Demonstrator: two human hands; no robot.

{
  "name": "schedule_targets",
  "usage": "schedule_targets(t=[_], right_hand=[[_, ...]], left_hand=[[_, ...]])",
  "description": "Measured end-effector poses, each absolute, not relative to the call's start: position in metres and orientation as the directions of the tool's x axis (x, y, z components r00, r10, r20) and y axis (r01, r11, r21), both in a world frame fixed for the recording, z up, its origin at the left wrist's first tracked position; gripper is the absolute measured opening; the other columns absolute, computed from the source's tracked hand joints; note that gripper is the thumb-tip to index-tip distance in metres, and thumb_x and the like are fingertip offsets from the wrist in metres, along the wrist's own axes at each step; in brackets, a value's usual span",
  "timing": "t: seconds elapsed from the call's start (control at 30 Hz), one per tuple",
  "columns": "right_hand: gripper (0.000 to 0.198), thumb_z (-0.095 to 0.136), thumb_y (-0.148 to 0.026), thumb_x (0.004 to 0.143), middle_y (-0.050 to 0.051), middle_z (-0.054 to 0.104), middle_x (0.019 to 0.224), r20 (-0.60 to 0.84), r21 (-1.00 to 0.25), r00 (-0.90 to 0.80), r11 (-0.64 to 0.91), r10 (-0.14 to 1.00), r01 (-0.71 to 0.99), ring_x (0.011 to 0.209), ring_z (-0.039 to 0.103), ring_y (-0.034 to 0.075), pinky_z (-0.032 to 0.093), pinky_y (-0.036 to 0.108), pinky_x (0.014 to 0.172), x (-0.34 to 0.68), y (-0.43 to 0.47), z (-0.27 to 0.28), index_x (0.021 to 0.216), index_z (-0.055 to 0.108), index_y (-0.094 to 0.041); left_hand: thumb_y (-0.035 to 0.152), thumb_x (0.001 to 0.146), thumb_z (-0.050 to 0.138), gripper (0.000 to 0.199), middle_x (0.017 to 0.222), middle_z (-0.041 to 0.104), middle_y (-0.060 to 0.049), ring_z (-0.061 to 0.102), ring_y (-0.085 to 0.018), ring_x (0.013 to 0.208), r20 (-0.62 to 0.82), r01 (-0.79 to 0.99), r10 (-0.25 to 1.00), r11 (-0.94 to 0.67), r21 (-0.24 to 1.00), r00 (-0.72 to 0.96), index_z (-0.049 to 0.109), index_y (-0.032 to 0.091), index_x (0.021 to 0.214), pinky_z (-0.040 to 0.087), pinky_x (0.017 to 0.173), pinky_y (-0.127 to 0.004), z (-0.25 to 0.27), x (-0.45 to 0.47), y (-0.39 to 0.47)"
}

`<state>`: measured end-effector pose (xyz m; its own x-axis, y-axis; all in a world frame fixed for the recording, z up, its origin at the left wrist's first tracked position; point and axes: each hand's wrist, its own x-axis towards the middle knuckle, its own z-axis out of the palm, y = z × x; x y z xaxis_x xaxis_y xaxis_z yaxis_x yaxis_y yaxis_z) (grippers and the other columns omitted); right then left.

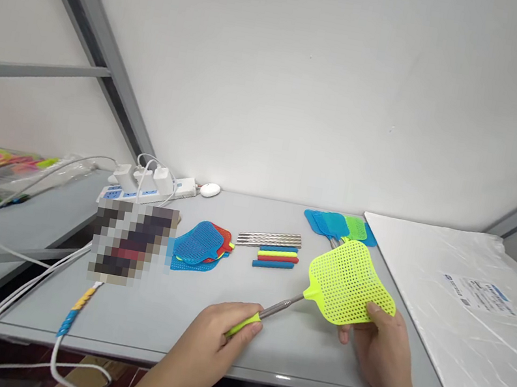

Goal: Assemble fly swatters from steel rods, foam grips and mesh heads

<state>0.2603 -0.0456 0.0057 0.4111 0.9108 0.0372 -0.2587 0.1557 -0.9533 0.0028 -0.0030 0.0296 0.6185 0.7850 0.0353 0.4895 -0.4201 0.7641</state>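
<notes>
A yellow-green fly swatter (347,281) is held between my two hands above the table's front part. My left hand (227,337) is closed around its green grip, and a metal rod runs from there to the perforated head. With thumb on top and fingers beneath, my right hand (383,340) pinches the head's lower right edge. Beyond it lie several metal rods (269,239) side by side, and below them several coloured grips (277,257) in blue, yellow and red. Loose swatter heads (200,243), blue and red, are stacked to the left.
Several swatters with blue and green heads (332,224) lie at the back. White wrapped packaging (458,306) with a label covers the right side. At left are a power strip (149,192), white cables (32,288), a pixelated object (131,245) and a small white device (210,190).
</notes>
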Motion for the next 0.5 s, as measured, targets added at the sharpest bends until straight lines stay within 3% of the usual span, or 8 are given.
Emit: schedule_targets(t=[0.13,0.27,0.5], right_hand=[[0.023,0.055,-0.039,0.088,0.005,0.063,0.067,0.071,-0.979,0.42,0.144,0.905,-0.143,0.049,0.056,0.018,0.047,0.033,0.045,0.258,-0.047,0.004,0.08,0.064,-0.019],[0.035,0.056,-0.048,0.089,0.002,0.058,0.054,0.071,-0.997,0.295,0.058,0.953,0.051,0.049,0.055,0.017,0.049,0.032,0.051,0.251,-0.049,0.005,0.067,0.061,-0.02],[0.036,0.061,-0.052,0.083,-0.001,0.051,0.052,-0.058,-0.99,0.308,-0.094,0.95,0.105,0.045,0.048,0.014,0.043,0.03,0.044,0.245,-0.046,0.013,0.063,0.055,-0.022]], left_hand=[[0.036,0.098,0.04,0.029,0.081,0.066,-0.002,0.058,-0.017,0.076,0.071,0.487,0.758,-0.484,0.727,0.648,0.064,0.022,0.092,0.042,0.072,-0.025,0.026,0.003,-0.003],[0.037,0.098,0.04,0.028,0.084,0.067,-0.002,0.059,-0.018,0.078,0.062,0.485,0.735,-0.506,0.713,0.676,0.064,0.023,0.095,0.042,0.075,-0.026,0.022,0.004,0.0],[0.04,0.098,0.038,0.029,0.078,0.063,-0.001,0.057,-0.017,0.071,0.019,0.493,0.738,-0.47,0.732,0.675,0.061,0.024,0.093,0.042,0.068,-0.024,0.017,0.007,0.006]])
